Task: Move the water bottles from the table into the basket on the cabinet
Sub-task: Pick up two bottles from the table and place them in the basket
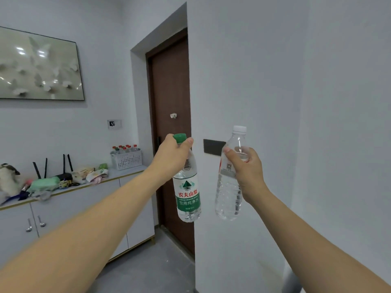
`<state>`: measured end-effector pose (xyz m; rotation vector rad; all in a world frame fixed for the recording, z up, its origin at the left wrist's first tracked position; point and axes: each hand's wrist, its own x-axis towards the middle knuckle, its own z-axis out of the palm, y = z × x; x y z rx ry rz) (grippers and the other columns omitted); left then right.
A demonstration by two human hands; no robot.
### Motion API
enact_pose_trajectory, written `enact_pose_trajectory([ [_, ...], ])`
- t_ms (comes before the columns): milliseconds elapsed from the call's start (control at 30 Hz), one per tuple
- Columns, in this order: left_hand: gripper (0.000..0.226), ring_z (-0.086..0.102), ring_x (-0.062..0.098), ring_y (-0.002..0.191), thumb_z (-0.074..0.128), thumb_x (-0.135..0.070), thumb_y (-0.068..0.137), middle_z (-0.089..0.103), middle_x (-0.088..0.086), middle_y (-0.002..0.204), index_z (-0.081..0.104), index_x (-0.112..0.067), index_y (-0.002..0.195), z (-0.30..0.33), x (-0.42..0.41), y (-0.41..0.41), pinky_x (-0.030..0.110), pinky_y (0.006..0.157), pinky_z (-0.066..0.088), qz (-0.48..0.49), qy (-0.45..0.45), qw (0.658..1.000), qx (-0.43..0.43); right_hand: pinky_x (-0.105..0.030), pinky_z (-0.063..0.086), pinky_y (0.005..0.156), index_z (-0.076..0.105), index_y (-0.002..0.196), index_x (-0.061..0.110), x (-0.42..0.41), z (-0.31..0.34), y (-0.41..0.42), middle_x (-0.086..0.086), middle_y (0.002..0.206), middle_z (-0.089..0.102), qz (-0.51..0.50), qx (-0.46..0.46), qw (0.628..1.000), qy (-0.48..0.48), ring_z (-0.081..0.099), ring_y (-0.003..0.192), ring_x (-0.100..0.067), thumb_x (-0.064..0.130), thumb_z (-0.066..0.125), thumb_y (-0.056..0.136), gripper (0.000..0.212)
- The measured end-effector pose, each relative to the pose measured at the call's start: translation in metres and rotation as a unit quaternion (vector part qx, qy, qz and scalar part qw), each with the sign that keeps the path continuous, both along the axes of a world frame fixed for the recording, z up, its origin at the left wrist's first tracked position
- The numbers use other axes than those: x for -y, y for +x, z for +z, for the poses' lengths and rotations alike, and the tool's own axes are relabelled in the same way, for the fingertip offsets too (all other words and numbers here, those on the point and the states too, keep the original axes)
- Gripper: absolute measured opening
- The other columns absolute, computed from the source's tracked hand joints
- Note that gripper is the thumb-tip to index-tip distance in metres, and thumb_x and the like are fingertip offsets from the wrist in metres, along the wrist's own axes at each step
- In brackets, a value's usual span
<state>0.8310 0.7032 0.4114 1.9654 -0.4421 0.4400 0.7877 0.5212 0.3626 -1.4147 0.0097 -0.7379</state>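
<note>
My left hand (171, 157) grips a green-capped water bottle (187, 197) by its neck; the bottle hangs upright with a green label. My right hand (245, 172) holds a clear white-capped water bottle (229, 195) around its upper body, also upright. Both are raised in mid-air in front of a white wall. A white perforated basket (128, 160) stands at the right end of the white cabinet (88, 199), far left of my hands. Several capped bottles stand inside it. The table is out of view.
The cabinet top carries a black router with antennas (63, 174), a green bag (44, 183), packets and other clutter. A brown door (171, 98) stands behind the bottles. A framed picture (40, 66) hangs above the cabinet. Grey floor lies below.
</note>
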Motion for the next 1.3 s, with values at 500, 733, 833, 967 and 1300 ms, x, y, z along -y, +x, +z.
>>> enact_pose_trajectory([
  [500,0.036,0.058,0.012,0.094,0.047,-0.046,0.101,0.059,-0.007,0.099,0.048,-0.017,0.122,0.003,-0.155,0.244,0.033,0.081,0.046,0.011,-0.007,1.0,-0.007,-0.033,0.053,0.073,0.055,0.118,0.025,-0.148,-0.005,0.255,-0.002,0.11,0.063,-0.014,-0.053,0.998,0.014,0.066,0.096,-0.019,0.043,0.073,0.082,0.044],
  [733,0.028,0.057,0.014,0.088,0.047,-0.044,0.102,0.058,-0.006,0.097,0.044,-0.021,0.118,-0.016,-0.171,0.378,0.031,0.074,0.047,0.017,-0.022,0.999,-0.027,-0.028,0.047,0.069,0.054,0.12,0.028,-0.173,-0.015,0.4,0.003,0.111,0.06,0.012,-0.044,0.999,-0.016,0.062,0.097,-0.014,0.047,0.07,0.082,0.046],
  [833,0.03,0.06,0.016,0.088,0.049,-0.045,0.101,0.064,0.001,0.103,0.047,-0.018,0.113,-0.006,-0.179,0.443,0.034,0.074,0.047,0.031,-0.027,0.999,-0.016,-0.03,0.05,0.077,0.051,0.124,0.027,-0.179,-0.006,0.468,0.003,0.114,0.06,0.023,-0.034,0.999,0.012,0.062,0.099,-0.014,0.047,0.071,0.082,0.051],
  [967,0.033,0.062,0.018,0.103,0.05,-0.042,0.101,0.064,0.003,0.11,0.047,-0.014,0.118,0.009,-0.196,0.514,0.03,0.078,0.044,0.045,-0.077,0.996,0.006,-0.035,0.054,0.086,0.05,0.123,0.024,-0.191,0.006,0.543,0.001,0.112,0.061,0.033,-0.006,0.999,0.033,0.064,0.102,-0.017,0.042,0.073,0.082,0.051],
  [1300,0.032,0.065,0.025,0.091,0.05,-0.04,0.101,0.065,0.002,0.09,0.05,-0.011,0.114,-0.001,-0.243,0.692,0.041,0.083,0.052,0.096,-0.208,0.973,-0.015,-0.044,0.054,0.093,0.052,0.119,0.023,-0.237,-0.015,0.726,-0.006,0.111,0.065,0.077,-0.024,0.995,0.066,0.067,0.102,-0.021,0.04,0.078,0.077,0.053],
])
